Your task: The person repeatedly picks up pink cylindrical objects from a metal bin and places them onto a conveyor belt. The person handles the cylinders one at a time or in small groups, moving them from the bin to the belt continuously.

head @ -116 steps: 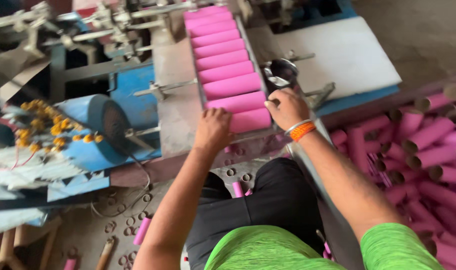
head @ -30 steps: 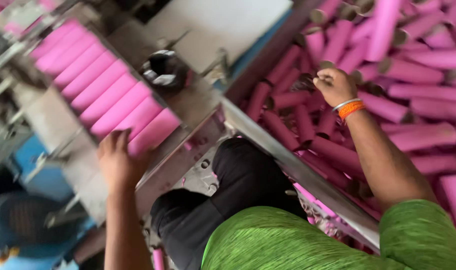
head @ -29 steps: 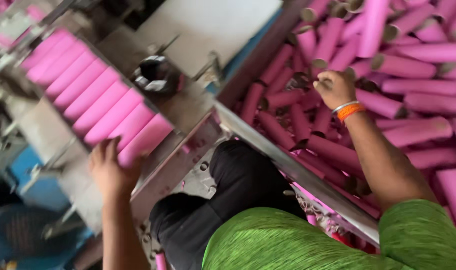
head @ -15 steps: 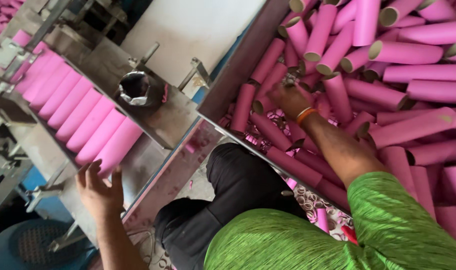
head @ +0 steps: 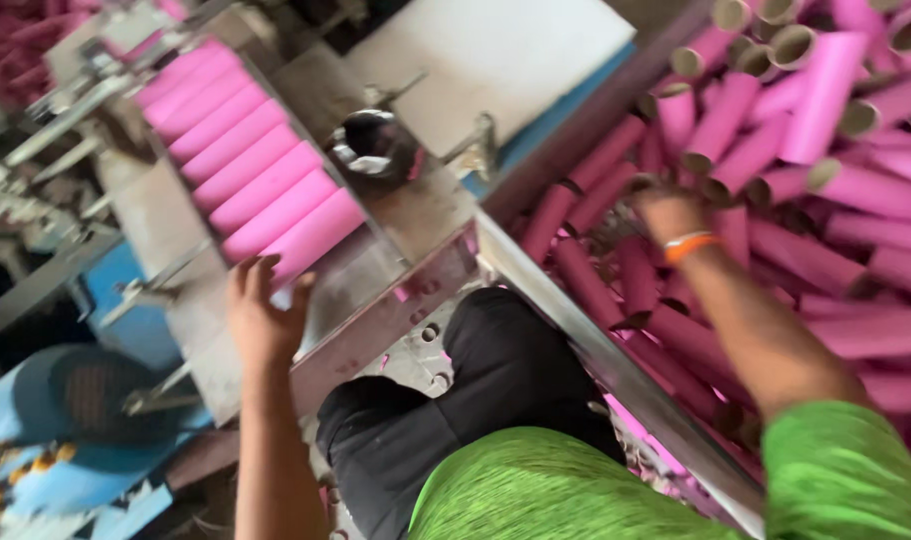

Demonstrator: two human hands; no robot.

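A row of pink tubes [head: 245, 180] already fills the machine tray [head: 415, 215] at ten o'clock; left hand [head: 265, 315] rests open at its lowest tube, right hand [head: 665, 210] digs into the loose tube pile [head: 825, 180] at two o'clock, grip unclear, many tubes left

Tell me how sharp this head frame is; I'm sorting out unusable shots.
Head view: motion blur smears everything; the right hand among the loose pink tubes is softest, the left hand by the tube row slightly clearer; daylight is even, with mild glare on the white panel.
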